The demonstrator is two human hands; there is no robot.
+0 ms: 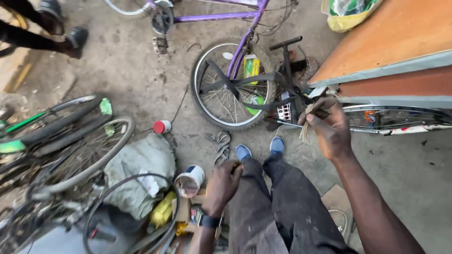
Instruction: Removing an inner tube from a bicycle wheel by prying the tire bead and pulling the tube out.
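Observation:
I sit with my legs stretched out, blue shoes (pixel 260 149) on the concrete floor. My right hand (pixel 330 128) is raised out to the right and grips a small tool with a pale frayed strip hanging from it (pixel 307 123). My left hand (pixel 222 184), with a dark band at the wrist, rests curled on my left knee and pinches a small yellowish object that is mostly hidden. Ahead lies a purple bicycle (pixel 245 33), its front wheel (pixel 230 84) draped with black rubber tube strips. A black floor pump (pixel 288 70) stands beside the wheel.
A white tin (pixel 190 180) and a small red-and-white can (pixel 162 126) sit to my left by a grey cloth bundle (pixel 141 164). Bicycle wheels and tyres (pixel 80 150) pile at the left. An orange-topped bench (pixel 400 42) with a wheel rim (pixel 400 117) beneath is at right. Another person's feet (pixel 66 33) are at the top left.

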